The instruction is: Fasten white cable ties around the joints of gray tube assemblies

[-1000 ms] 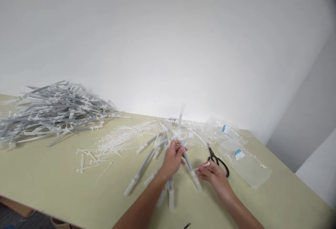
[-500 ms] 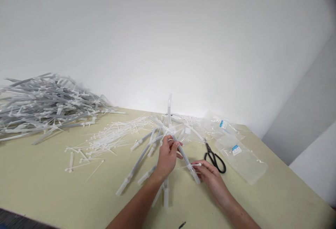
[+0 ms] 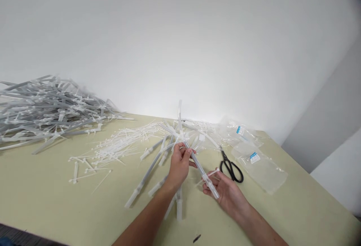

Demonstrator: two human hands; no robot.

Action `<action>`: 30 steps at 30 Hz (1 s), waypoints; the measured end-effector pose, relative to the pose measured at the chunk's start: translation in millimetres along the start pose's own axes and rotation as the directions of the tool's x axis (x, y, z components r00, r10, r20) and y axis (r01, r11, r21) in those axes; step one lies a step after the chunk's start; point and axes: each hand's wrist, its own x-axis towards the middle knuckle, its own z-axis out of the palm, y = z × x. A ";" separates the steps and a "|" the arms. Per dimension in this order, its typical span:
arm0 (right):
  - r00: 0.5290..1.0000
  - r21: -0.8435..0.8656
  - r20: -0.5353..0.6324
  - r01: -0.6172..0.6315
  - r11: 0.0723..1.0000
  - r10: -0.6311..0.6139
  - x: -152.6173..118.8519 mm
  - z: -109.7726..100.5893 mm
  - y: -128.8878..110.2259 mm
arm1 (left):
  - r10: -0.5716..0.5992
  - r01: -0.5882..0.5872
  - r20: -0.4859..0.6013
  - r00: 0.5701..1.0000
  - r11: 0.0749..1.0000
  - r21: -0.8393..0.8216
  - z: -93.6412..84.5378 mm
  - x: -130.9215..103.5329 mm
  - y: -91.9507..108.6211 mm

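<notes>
My left hand [image 3: 180, 163] is closed on a translucent plastic tube [image 3: 198, 163], pinching it between thumb and fingers near a branching tube joint [image 3: 182, 136]. Several more tubes spread from that cluster over the table, some with short clear sleeves at their ends. At the tube's near end, my right hand [image 3: 222, 187] is closed with a white cable tie [image 3: 213, 172] at its fingertips. The tie crosses the tube just above its end sleeve [image 3: 212, 189]; whether it loops around the tube I cannot tell. Some right fingers are hidden behind the tube.
Loose white cable ties [image 3: 118, 150] lie left of centre. A big heap of tube pieces [image 3: 56, 107] is at the far left. Black-handled scissors [image 3: 231, 169] and clear plastic bags [image 3: 261, 169] with blue labels lie to the right. A white wall [image 3: 180, 50] stands behind the table [image 3: 93, 212].
My right hand has turned, showing more of its palm beneath the tube. The cable tie now slants upward to the right. The tube's near end has shifted slightly right; my left hand keeps its grip.
</notes>
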 end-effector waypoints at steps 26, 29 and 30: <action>0.996 0.147 0.084 -0.054 0.988 0.042 -7.3 2.5 4.0 | -0.044 0.047 0.040 0.998 0.997 -0.066 5.7 -4.5 8.5; 0.993 0.170 0.097 -0.078 0.982 0.062 -8.3 3.6 4.7 | -0.041 0.044 0.037 0.998 0.997 -0.069 5.9 -4.5 7.4; 0.993 0.176 0.099 -0.087 0.981 0.070 -8.9 4.5 5.0 | -0.041 0.044 0.036 0.998 0.997 -0.070 5.8 -4.4 7.1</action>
